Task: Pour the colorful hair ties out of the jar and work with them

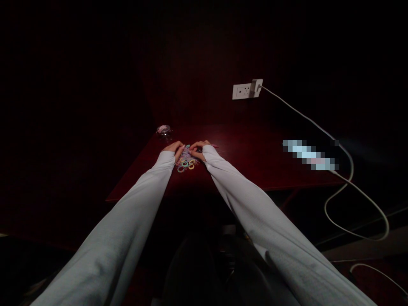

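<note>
Both of my hands are over a small pile of colourful little rings (185,164), which look like hair ties, in yellow, teal, pink and purple. My left hand (174,148) is at the pile's left side, fingers bent and tips pressed together. Facing it from the right, my right hand (199,148) has its fingers drawn together in a pinch. The fingertips are close to each other above a pale purple part of the pile. Whatever lies between the fingers is too small to name.
A small clear jar (164,131) with something pink at its top stands at the back left of the dark red table (248,165). A white charger plugged into a wall socket (245,90) feeds a white cable (306,114), which runs to a blurred-out object at the right.
</note>
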A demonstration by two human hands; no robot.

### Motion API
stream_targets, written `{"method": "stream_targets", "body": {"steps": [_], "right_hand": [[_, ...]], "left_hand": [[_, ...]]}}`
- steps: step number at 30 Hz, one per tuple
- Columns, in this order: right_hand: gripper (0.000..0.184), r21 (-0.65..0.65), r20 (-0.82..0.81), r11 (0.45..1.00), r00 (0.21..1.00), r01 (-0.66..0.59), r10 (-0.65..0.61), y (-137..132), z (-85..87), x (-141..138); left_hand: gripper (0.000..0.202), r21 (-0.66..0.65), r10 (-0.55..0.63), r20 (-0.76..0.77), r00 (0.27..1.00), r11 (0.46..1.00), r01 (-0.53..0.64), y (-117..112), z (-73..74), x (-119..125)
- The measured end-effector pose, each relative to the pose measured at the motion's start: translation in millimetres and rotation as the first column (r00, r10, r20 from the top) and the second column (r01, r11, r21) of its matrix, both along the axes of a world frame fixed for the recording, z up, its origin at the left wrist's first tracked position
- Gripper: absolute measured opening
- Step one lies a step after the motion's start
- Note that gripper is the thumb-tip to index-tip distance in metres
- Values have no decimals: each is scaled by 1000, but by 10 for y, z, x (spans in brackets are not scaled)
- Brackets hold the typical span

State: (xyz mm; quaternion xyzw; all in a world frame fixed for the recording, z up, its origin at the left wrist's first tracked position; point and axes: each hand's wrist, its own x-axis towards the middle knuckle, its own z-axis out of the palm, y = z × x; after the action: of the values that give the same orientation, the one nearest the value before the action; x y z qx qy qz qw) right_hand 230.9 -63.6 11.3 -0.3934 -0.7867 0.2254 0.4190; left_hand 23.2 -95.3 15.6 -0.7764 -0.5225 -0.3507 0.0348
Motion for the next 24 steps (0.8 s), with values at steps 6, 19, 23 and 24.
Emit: {"method": "stream_targets", "body": {"steps": [6,19,23,24], "right_hand": [[8,10,9,1000,1000,-25,25,-31,35,31],[7,11,17,1000,1000,3,-3,42,-3,-3],[14,-17,23,1000,1000,7,-6,41,-16,-5],[14,-25,29,1000,1000,8,-7,44,-18,-6]], "left_hand": [[36,2,35,-20,999,999,-35,-138,56,60],[39,-4,56,-41,998,998,-56,-120,51,50],[39,-10,61,-35,998,998,-61,-183,88,80],[38,-12,61,-34,998,998,-61,-190,93,84]]}}
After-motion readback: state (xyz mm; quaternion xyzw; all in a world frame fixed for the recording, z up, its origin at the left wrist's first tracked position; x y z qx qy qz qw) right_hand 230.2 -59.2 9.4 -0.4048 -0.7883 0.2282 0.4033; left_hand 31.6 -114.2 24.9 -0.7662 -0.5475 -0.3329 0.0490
